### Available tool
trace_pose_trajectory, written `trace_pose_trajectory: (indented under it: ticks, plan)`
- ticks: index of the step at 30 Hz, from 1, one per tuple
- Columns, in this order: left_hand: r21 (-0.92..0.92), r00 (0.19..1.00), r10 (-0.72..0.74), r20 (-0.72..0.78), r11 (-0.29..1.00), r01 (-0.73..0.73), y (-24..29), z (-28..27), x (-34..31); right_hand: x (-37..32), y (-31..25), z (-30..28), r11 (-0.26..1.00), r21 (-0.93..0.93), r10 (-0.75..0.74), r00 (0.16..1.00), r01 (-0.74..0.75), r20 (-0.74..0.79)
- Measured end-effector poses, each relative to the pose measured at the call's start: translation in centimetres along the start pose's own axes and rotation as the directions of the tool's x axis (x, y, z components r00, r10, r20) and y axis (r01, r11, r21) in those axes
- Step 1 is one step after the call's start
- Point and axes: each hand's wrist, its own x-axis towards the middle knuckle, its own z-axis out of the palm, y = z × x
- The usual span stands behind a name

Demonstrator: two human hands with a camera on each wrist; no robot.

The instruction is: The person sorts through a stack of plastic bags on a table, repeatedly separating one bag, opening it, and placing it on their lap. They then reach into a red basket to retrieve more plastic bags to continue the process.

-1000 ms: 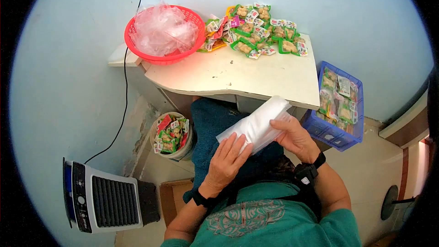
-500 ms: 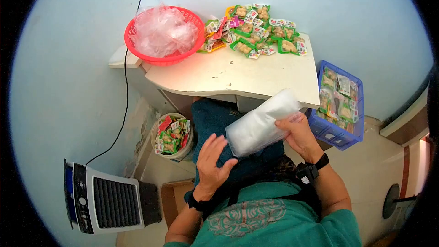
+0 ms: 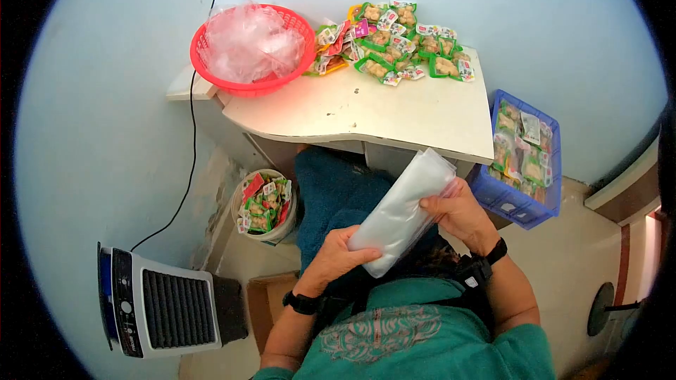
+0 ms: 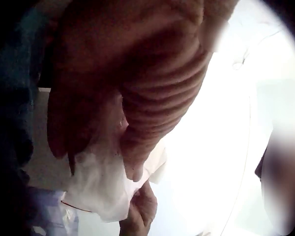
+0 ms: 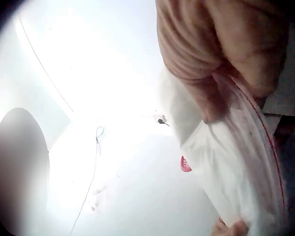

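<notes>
Left hand (image 3: 338,253) back on the bundle (image 3: 405,211), and now it's held at both ends!

Half a second ago that left hand was off the plastic altogether, fingers spread; now it has come in and pinches the near corner, thumb on top. The right hand (image 3: 461,217) has kept its grip throughout, thumb pressed over the right edge, fingers tucked beneath. And look at the bundle itself: it has swung steeper, its near end dropping toward the body, its far end rising away from the person. It hangs between the two hands, above the lap (image 3: 334,190), just short of the surface (image 3: 296,109).

What a sheen on it! Whitish and glossy, long and narrow, layered at the far end, clearer along the right edge, where a thin red line (image 5: 265,130) runs down from the right hand.

Around the action: packets (image 3: 384,46) heaped on the surface beyond the hands, a red basket (image 3: 264,87) of crumpled plastic beyond the left one, a filled bucket (image 3: 290,219) off to its left, and a blue crate (image 3: 510,207) of packets out past the right.
</notes>
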Motion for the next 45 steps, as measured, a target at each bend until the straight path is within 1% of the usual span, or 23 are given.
trace_pose_trajectory:
  ticks: [2, 5, 8, 11, 14, 17, 18, 21, 22, 23, 25, 26, 27, 29, 30, 33, 34, 37, 38, 40, 41, 42, 45]
  plan:
    - [-0.042, 1.000, -0.025, -0.006, 0.999, 0.025, -0.3, -0.2, -0.3, 0.3, 0.4, -0.7, 0.999, 0.029, 0.031, 1.000, -0.031, -0.004]
    - [-0.049, 1.000, -0.027, -0.011, 0.998, 0.026, 0.1, -0.6, -0.7, 0.3, 0.3, -0.4, 0.993, 0.072, 0.090, 0.996, -0.090, 0.007]
    - [0.013, 0.999, -0.036, -0.030, 0.999, 0.037, -0.1, -1.0, -0.9, 0.3, 0.5, -1.1, 0.994, 0.014, 0.108, 0.992, -0.109, 0.061]
    - [0.009, 0.997, -0.073, -0.026, 0.997, 0.074, 0.3, -1.4, -1.5, -0.4, -0.5, -0.9, 0.988, -0.008, 0.155, 0.982, -0.155, 0.112]
    - [0.056, 0.996, -0.092, 0.000, 0.994, 0.092, -0.2, -1.8, -2.0, -0.5, -1.3, -1.1, 0.936, 0.181, 0.261, 0.939, -0.303, 0.222]
    - [0.182, 0.994, -0.103, 0.038, 0.979, 0.095, -0.7, -2.4, -2.0, -0.6, -0.7, -1.3, 0.943, -0.079, 0.331, 0.935, -0.323, 0.130]
    - [0.180, 0.996, -0.066, 0.055, 0.982, 0.055, -2.0, -2.8, -1.9, -0.9, -0.6, -0.9, 0.949, -0.107, 0.308, 0.947, -0.298, 0.093]
    - [0.210, 0.987, -0.109, 0.114, 0.974, 0.083, -0.8, -3.4, -2.3, -1.1, 0.3, -2.2, 0.930, -0.141, 0.346, 0.937, -0.339, 0.035]
    - [0.143, 0.979, -0.133, 0.154, 0.983, 0.111, -0.5, -3.6, -2.6, -1.0, 0.6, -2.4, 0.940, -0.122, 0.324, 0.946, -0.319, 0.019]
    - [0.108, 0.973, -0.135, 0.185, 0.987, 0.117, -0.6, -3.8, -2.7, -1.1, 0.4, -2.3, 0.937, -0.128, 0.333, 0.942, -0.326, 0.039]
    - [0.036, 0.962, -0.122, 0.246, 0.992, 0.117, -1.0, -4.1, -2.7, -1.1, 0.1, -1.5, 0.945, -0.160, 0.293, 0.956, -0.286, 0.022]
    - [0.065, 0.961, -0.103, 0.258, 0.994, 0.089, -1.2, -4.3, -2.6, -0.9, 0.2, -1.5, 0.939, -0.196, 0.287, 0.958, -0.284, -0.012]
    - [0.094, 0.959, -0.086, 0.271, 0.994, 0.062, -1.5, -4.5, -2.6, -0.7, 0.2, -1.6, 0.937, -0.209, 0.283, 0.959, -0.280, -0.015]
    - [0.156, 0.954, -0.066, 0.294, 0.988, 0.020, -1.8, -4.9, -2.6, -0.1, -0.3, -1.4, 0.918, -0.306, 0.260, 0.966, -0.251, -0.013]
    - [0.154, 0.939, -0.044, 0.342, 0.988, -0.010, -1.7, -5.1, -2.7, 0.0, -0.9, -0.7, 0.903, -0.348, 0.262, 0.965, -0.252, -0.019]
    - [0.288, 0.973, 0.087, 0.215, 0.946, -0.148, -3.3, -5.8, -2.3, 0.3, -2.0, 1.3, 0.820, -0.504, 0.272, 0.960, -0.270, -0.071]
    - [0.259, 0.978, 0.095, 0.187, 0.955, -0.142, -2.2, -5.7, -2.7, 0.5, -2.1, 2.0, 0.742, -0.614, 0.276, 0.957, -0.271, -0.089]
    - [0.325, 0.981, 0.186, 0.058, 0.925, -0.195, -1.1, -4.6, -3.0, 1.3, -1.8, 3.7, 0.677, -0.686, 0.333, 0.942, -0.266, -0.036]
    - [0.368, 0.966, 0.255, 0.040, 0.895, -0.251, -2.2, -4.3, -2.5, 1.6, -1.7, 4.2, 0.679, -0.693, 0.354, 0.935, -0.242, 0.020]
    - [0.277, 0.987, 0.029, 0.157, 0.958, -0.072, -2.1, -4.6, -2.1, 2.2, -1.8, 5.1, 0.690, -0.694, 0.332, 0.942, -0.204, 0.053]
    - [0.240, 0.971, -0.082, 0.227, 0.970, 0.026, -2.1, -4.8, -2.0, 2.5, -1.9, 5.3, 0.698, -0.692, 0.321, 0.945, -0.187, 0.068]
    - [0.167, 0.982, 0.020, 0.189, 0.985, -0.053, -3.2, -4.6, -2.0, 3.0, -2.1, 5.2, 0.708, -0.680, 0.314, 0.948, -0.193, 0.057]
    - [0.072, 0.982, 0.112, 0.155, 0.990, -0.124, -3.3, -4.8, -2.2, 3.3, -3.4, 6.1, 0.729, -0.661, 0.282, 0.958, -0.175, 0.058]
